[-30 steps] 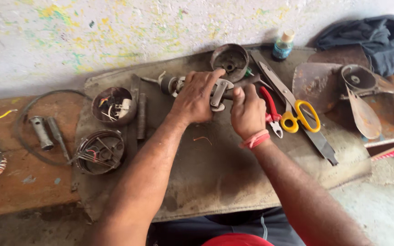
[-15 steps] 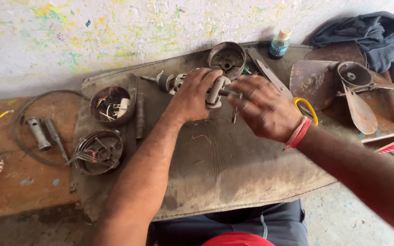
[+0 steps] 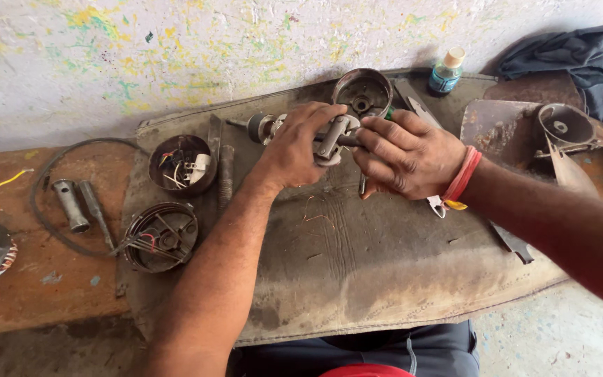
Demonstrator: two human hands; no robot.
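Evidently both hands, left hand (image 3: 294, 150) and right hand (image 3: 406, 155), have a grip pinching the motor shaft assembly (image 3: 333, 136) (heavy, rigid, probably greasy); best held by its metal bracket.

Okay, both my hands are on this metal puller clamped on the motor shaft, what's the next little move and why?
Probably steady the metal puller with the left hand while the right hand turns the rod it grips at the puller's side. Both hands already close on that part, the motor shaft lies flat on the worn mat, and the round housing sits just behind.
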